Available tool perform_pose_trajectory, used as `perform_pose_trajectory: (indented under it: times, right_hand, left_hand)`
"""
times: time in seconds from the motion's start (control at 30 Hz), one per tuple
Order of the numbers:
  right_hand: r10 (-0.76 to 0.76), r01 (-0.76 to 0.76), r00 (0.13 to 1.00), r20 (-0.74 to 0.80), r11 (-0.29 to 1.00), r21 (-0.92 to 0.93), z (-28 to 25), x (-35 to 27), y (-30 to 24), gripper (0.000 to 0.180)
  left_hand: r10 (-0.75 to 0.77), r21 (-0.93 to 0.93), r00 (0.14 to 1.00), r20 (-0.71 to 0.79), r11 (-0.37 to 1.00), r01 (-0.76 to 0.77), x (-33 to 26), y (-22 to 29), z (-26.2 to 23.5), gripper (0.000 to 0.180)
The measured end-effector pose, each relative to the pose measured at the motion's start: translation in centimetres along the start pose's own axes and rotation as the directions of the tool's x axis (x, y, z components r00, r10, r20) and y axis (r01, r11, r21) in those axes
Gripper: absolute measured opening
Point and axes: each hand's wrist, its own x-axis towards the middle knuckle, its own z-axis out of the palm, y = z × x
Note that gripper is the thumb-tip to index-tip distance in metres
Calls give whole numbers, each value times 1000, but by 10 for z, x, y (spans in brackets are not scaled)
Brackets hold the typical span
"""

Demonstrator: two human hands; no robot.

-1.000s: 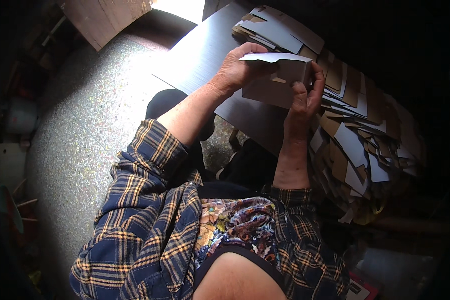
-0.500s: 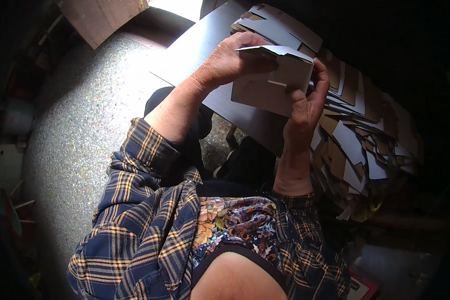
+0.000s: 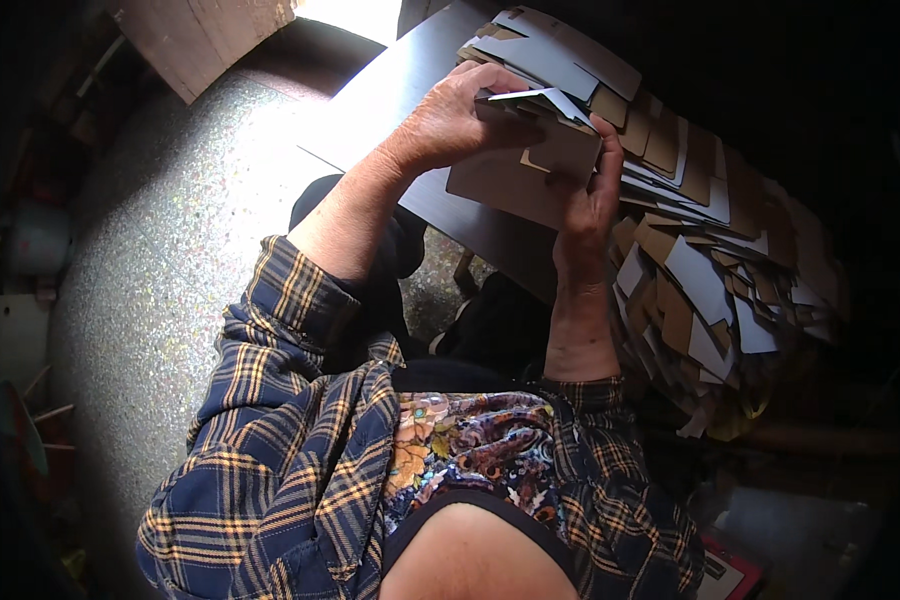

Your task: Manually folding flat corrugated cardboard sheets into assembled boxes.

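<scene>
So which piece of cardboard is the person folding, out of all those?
Find the dark table with the big heap of flat cardboard pieces spilling off it. In front of the heap, the left hand and right hand grip one brown piece. It alone is lifted and bent, white flap on top.

The left hand hides part of the folded cardboard blank; the pile fades into shadow.

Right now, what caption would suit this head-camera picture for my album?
Both hands, left hand and right hand, fold a flat cardboard piece beside a heap of cardboard blanks.
</scene>
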Motion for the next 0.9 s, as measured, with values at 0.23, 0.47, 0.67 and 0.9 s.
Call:
perform_pose_trajectory:
  times: [0.23, 0.47, 0.67, 0.9]
  right_hand:
    - [95, -101, 995, 44, 980, 174, 0, -1, -15, 53]
    - [217, -279, 944, 250, 927, 250, 4, -18, -65, 57]
    - [401, -454, 887, 229, 847, 277, 16, -28, -46, 62]
    - [639, -659, 752, 163, 736, 152, -4, -49, 39, 39]
  left_hand:
    - [97, 169, 995, -9, 981, -94, -8, 26, -4, 48]
    - [-65, 97, 947, 316, 995, 36, -19, 76, -38, 47]
    - [-134, -11, 863, 488, 987, 159, -13, 33, -41, 51]
    - [-326, 20, 766, 554, 925, 379, -24, -75, 5, 52]
